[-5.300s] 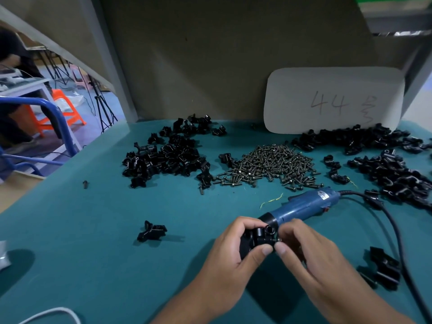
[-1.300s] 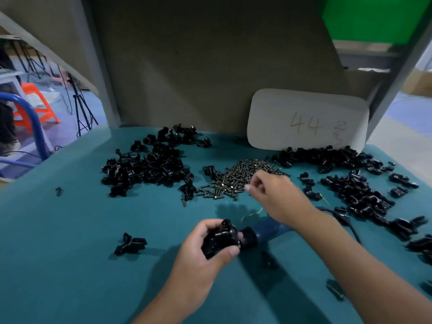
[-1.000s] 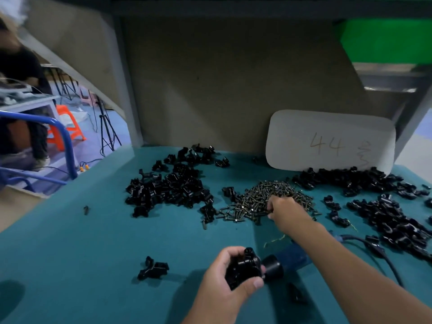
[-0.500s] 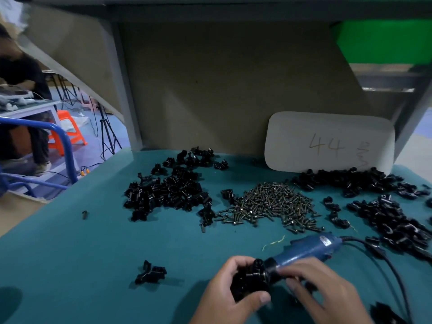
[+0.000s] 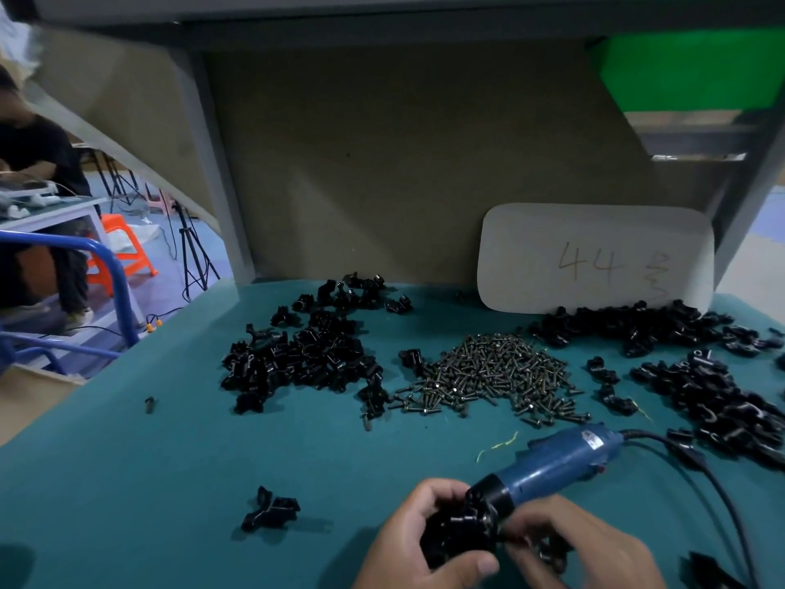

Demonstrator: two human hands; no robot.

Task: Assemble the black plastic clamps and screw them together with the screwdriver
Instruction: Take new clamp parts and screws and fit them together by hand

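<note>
1. Black plastic clamp (image 5: 461, 535) at lower centre of the frame, gripped in the left hand (image 5: 418, 542), fingers and thumb curled round it.
2. Right hand (image 5: 582, 550) just beside it at lower right, fingertips brought together at the clamp's right side; probably pinching a screw, though too small and dark to confirm.
3. Blue corded screwdriver (image 5: 552, 465) lying on the teal bench (image 5: 127, 482), nose touching or right behind the clamp, held by neither hand.
4. Step in hand, by judgement: seating a screw in the clamp's hole, driving not yet begun.
5. Next move likely calls for: keeping the clamp halves squeezed shut, standing the screw straight in the hole, then freeing the right hand to take up the screwdriver and set its bit on the screw head.
6. Supplies: heap of screws (image 5: 488, 376) at centre; loose clamp parts piled to its left (image 5: 306, 359) and along the right edge (image 5: 701, 376); one joined clamp (image 5: 272, 510) alone at lower left.
7. White card (image 5: 594, 257) marked 44 leaning on the back wall, upper right.
</note>
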